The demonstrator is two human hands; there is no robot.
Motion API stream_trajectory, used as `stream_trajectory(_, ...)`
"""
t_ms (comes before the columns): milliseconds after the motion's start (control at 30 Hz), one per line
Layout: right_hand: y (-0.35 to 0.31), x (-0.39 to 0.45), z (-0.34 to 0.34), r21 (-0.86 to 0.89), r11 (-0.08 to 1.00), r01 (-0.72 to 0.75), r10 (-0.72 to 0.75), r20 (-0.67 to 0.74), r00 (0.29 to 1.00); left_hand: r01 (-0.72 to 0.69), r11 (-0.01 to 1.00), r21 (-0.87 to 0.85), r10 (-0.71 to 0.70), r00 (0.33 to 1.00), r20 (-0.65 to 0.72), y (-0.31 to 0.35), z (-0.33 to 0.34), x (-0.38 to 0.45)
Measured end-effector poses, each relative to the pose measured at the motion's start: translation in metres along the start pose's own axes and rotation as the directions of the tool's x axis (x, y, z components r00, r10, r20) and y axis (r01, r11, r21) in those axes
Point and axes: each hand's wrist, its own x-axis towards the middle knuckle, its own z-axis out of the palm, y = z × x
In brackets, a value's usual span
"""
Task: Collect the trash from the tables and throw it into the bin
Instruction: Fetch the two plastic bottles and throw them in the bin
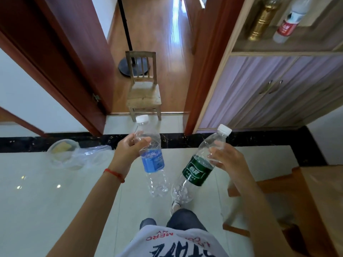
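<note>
Left hand (128, 147) grips a clear plastic bottle with a blue label (151, 160) near its shoulder, fingers and thumb curled round it; white cap up, base hanging down and slightly toward the person. Right hand (225, 156) grips a clear bottle with a green label (198, 169) just below its neck, fingers wrapped round it; this bottle tilts, cap up and to the right, base down and to the left. The two bases hang near each other over the floor, apparently not touching. Both appear empty. A red string bracelet (114, 174) sits on the left wrist.

Both bottles are held in the air above a pale glossy tiled floor (55, 201), well apart from any surface. A black marble strip (55, 143) crosses the floor ahead of the hands. Beyond it stands a doorway framed in red-brown wood (202, 71); a small wooden chair (144, 89) stands on the threshold and takes up much of the opening. A black round stand base (124, 66) lies behind the chair.

To the left, on the floor against the black strip, lies a clear plastic bag with a round container (64, 151). To the right, a cabinet (269, 89) stands beside the door frame, with two bottles (286, 25) on its open shelf. A wooden counter edge (321, 201) enters at lower right, near the right forearm. Open floor lies to the left of the person.
</note>
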Motion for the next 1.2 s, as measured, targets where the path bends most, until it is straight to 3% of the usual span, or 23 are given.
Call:
stream_trajectory(267, -0.055, 0.103, -0.023, -0.107, 0.993, 0.059, -0.059, -0.001, 0.998, 0.009, 0.999, -0.042, -0.009, 1.000, 0.022, 0.051, 0.048, 0.104)
stream_trajectory(533, -0.078, 0.165, -0.042, -0.132, 0.989, 0.058, -0.064, -0.040, 0.997, -0.005, 1.000, 0.013, 0.003, 0.990, 0.141, 0.080, 0.091, 0.179)
stream_trajectory(700, -0.085, 0.184, -0.057, -0.110, 0.992, 0.058, -0.078, -0.183, 0.980, -0.001, 0.998, 0.065, -0.016, 0.966, 0.257, 0.098, 0.120, 0.224)
stream_trajectory(967, -0.093, 0.191, -0.073, 0.000, 0.999, 0.047, -0.041, -0.451, 0.891, -0.045, 0.978, 0.202, -0.064, 0.862, 0.503, 0.129, 0.179, 0.289)
stream_trajectory(1200, -0.091, 0.160, -0.076, 0.078, 0.993, 0.091, -0.020, -0.641, 0.767, -0.127, 0.941, 0.315, -0.142, 0.695, 0.705, 0.134, 0.237, 0.314)
